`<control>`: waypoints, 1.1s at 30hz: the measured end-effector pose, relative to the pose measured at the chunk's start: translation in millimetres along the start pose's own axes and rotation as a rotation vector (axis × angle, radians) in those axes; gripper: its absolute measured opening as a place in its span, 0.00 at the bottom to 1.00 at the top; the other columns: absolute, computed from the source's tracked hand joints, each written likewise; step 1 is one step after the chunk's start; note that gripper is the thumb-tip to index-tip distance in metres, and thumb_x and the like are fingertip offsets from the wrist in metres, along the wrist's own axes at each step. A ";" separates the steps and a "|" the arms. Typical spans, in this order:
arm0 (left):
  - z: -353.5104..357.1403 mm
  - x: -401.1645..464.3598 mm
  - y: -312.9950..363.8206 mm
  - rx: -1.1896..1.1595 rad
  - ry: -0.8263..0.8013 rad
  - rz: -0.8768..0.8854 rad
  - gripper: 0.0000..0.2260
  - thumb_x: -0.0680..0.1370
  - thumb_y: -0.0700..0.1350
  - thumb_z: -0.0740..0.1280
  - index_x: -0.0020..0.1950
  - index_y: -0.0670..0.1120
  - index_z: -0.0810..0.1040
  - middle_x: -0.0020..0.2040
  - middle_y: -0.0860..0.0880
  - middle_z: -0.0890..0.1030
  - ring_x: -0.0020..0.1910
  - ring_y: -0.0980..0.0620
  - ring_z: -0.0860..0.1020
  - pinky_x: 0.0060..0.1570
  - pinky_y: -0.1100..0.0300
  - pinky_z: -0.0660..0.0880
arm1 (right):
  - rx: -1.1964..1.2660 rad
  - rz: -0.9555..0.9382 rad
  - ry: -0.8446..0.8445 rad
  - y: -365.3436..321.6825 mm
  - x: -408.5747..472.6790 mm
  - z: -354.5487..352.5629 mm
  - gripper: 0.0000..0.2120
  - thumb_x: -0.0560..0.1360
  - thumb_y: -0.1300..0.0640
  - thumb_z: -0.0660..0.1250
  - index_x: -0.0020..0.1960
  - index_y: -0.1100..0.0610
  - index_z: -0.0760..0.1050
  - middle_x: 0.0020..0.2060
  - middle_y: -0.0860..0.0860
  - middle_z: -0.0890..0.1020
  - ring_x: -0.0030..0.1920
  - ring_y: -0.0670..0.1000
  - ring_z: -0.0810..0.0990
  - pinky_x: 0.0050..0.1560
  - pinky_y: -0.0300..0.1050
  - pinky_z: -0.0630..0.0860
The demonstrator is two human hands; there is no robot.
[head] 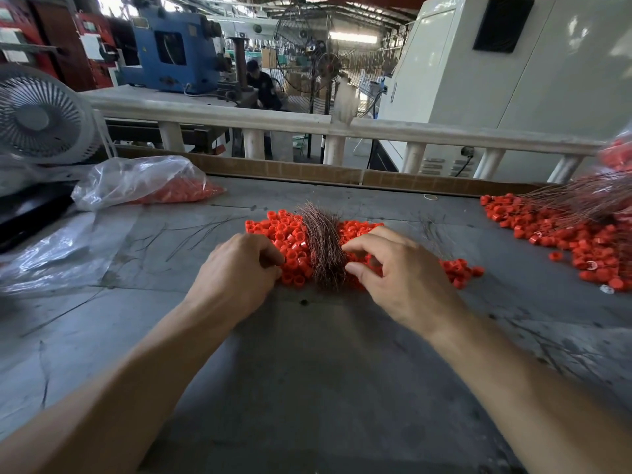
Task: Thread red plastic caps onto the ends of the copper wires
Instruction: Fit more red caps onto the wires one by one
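A bundle of thin copper wires (323, 248) lies across a heap of small red plastic caps (284, 230) in the middle of the grey table (307, 371). My left hand (239, 268) rests at the heap's left edge with fingers curled inward over the caps; whatever it holds is hidden. My right hand (393, 268) sits just right of the bundle, thumb and forefinger apart and bent toward the wires' near end. I cannot tell whether they touch a wire.
A second heap of red caps with long copper wires (574, 230) lies at the far right. A clear plastic bag of caps (143, 186) sits at the back left, near a white fan (41, 118). Loose wires (191, 230) and plastic sheeting (51, 254) lie left.
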State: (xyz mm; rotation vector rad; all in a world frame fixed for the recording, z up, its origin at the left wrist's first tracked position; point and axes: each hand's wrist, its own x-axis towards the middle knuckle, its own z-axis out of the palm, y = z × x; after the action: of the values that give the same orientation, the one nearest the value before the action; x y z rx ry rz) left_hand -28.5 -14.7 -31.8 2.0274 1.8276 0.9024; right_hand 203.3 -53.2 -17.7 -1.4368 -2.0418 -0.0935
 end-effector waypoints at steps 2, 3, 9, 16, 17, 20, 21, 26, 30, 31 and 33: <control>0.3 0.2 0.3 0.007 -0.001 0.002 0.07 0.74 0.47 0.75 0.44 0.60 0.82 0.43 0.59 0.81 0.42 0.56 0.76 0.38 0.59 0.67 | -0.008 -0.032 0.009 -3.5 1.8 1.4 0.13 0.76 0.51 0.74 0.60 0.50 0.82 0.53 0.45 0.81 0.54 0.47 0.77 0.55 0.41 0.73; 0.3 0.2 0.1 0.009 -0.002 0.004 0.07 0.74 0.46 0.75 0.44 0.59 0.82 0.43 0.59 0.80 0.41 0.57 0.76 0.37 0.60 0.67 | -0.015 -0.049 0.012 -5.3 2.9 2.5 0.13 0.76 0.52 0.74 0.60 0.50 0.82 0.53 0.46 0.81 0.55 0.48 0.77 0.57 0.43 0.74; -0.3 -1.2 -0.5 0.014 0.002 0.013 0.08 0.73 0.46 0.75 0.49 0.58 0.84 0.41 0.60 0.79 0.38 0.64 0.73 0.35 0.65 0.66 | -0.043 -0.195 0.081 -11.5 5.6 9.4 0.04 0.75 0.56 0.75 0.50 0.53 0.85 0.44 0.47 0.81 0.50 0.51 0.79 0.53 0.50 0.77; -3.5 -2.3 2.9 0.005 -0.010 0.008 0.05 0.73 0.49 0.76 0.43 0.57 0.82 0.42 0.59 0.81 0.40 0.59 0.76 0.36 0.60 0.68 | 0.284 -0.181 0.233 -18.2 5.1 0.0 0.02 0.77 0.61 0.71 0.48 0.55 0.79 0.49 0.45 0.84 0.43 0.44 0.81 0.44 0.43 0.80; -4.2 -2.2 3.5 -0.002 -0.001 0.005 0.05 0.72 0.48 0.76 0.43 0.56 0.81 0.42 0.58 0.81 0.40 0.58 0.77 0.36 0.60 0.69 | 0.402 -0.139 0.268 -20.5 5.1 -4.0 0.02 0.78 0.61 0.69 0.49 0.55 0.78 0.50 0.45 0.85 0.42 0.45 0.84 0.41 0.44 0.81; -7.4 -2.1 6.6 -0.046 0.050 0.021 0.05 0.73 0.46 0.74 0.45 0.55 0.81 0.42 0.58 0.81 0.42 0.56 0.79 0.42 0.57 0.75 | 0.740 -0.078 0.373 -28.5 3.4 -18.8 0.01 0.80 0.61 0.65 0.51 0.57 0.75 0.45 0.50 0.87 0.46 0.52 0.87 0.38 0.45 0.83; -8.7 -2.9 8.9 -0.082 0.071 0.037 0.05 0.74 0.45 0.74 0.46 0.55 0.81 0.42 0.58 0.82 0.43 0.57 0.80 0.43 0.57 0.76 | 0.796 -0.077 0.423 -30.0 3.0 -25.1 0.01 0.81 0.61 0.64 0.51 0.56 0.74 0.43 0.52 0.86 0.45 0.53 0.87 0.36 0.44 0.82; -11.2 -11.7 25.0 -0.558 0.024 0.071 0.11 0.75 0.36 0.74 0.47 0.52 0.83 0.41 0.54 0.85 0.39 0.54 0.83 0.44 0.56 0.82 | 0.750 -0.031 0.683 -26.5 2.7 -52.5 0.04 0.84 0.57 0.62 0.52 0.48 0.74 0.35 0.52 0.80 0.28 0.52 0.83 0.23 0.41 0.72; -14.0 -16.2 33.9 -1.071 -0.149 0.002 0.10 0.74 0.29 0.71 0.51 0.41 0.82 0.41 0.45 0.84 0.41 0.48 0.83 0.46 0.58 0.82 | 0.673 0.066 0.611 -17.5 1.0 -55.2 0.06 0.84 0.57 0.64 0.54 0.50 0.79 0.34 0.49 0.79 0.25 0.50 0.76 0.26 0.39 0.70; -14.7 -16.7 35.5 -1.152 -0.182 -0.023 0.10 0.72 0.30 0.72 0.51 0.40 0.82 0.41 0.45 0.84 0.42 0.47 0.84 0.46 0.59 0.82 | 0.637 0.096 0.557 -15.8 0.7 -53.1 0.07 0.83 0.58 0.64 0.55 0.50 0.80 0.35 0.48 0.80 0.27 0.48 0.76 0.28 0.38 0.71; -15.3 -17.2 38.1 -1.254 -0.223 -0.053 0.12 0.68 0.33 0.72 0.52 0.39 0.82 0.42 0.44 0.84 0.44 0.46 0.84 0.46 0.59 0.82 | 0.590 0.163 0.425 -13.6 0.3 -48.4 0.10 0.83 0.59 0.63 0.56 0.48 0.82 0.37 0.47 0.80 0.30 0.46 0.75 0.30 0.37 0.71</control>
State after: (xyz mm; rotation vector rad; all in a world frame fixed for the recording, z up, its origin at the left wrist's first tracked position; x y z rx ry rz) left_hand -7.5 -41.0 -2.6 1.1657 0.7625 1.2644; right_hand 213.2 -77.8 25.0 -1.0867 -1.4359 0.2355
